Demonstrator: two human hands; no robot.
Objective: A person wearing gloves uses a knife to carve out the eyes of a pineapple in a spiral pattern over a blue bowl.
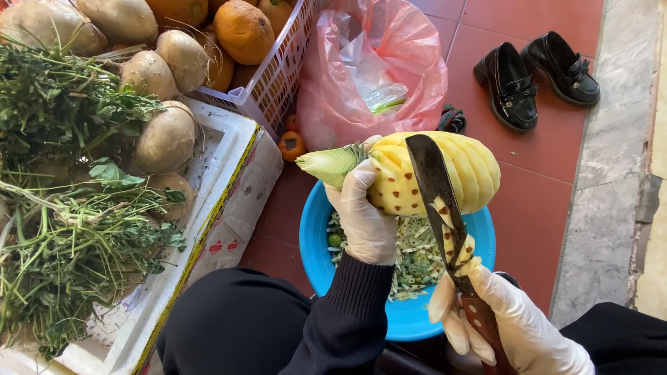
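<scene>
Left hand (365, 215), in a thin white glove, fingers wrapped around the stem end of a peeled pineapple (434, 173), gripping it just below the trimmed green crown stub (332, 164). Pineapple held sideways in the air over a blue bowl (313, 243), crown pointing left, flesh yellow with spiral grooves on the right part and brown eyes left on the near side. Right hand (511, 319), also gloved, fingers closed tight on the brown wooden handle of a knife (434, 187); dark blade runs up and left, lying across the pineapple's near face, edge touching the flesh. Bits of yellow pulp stuck on the lower blade just above the handle. Bowl sits on the red tiled floor (542, 201) beneath the fruit, holds pale green and white peel trimmings (410, 257). Black sleeve on the left forearm, dark clothing over the knees at bottom. Left of the bowl a white foam box (229, 139) with leafy green herbs (69, 208) and brown round tubers (167, 135) on top. Behind it a white plastic basket (274, 76) with oranges (243, 28). Pink plastic bag (375, 69) on the floor just behind the pineapple, a small orange fruit (292, 144) beside it. Pair of black glossy shoes (535, 76) top right, well apart from the bowl, near a grey stone strip (611, 173).
</scene>
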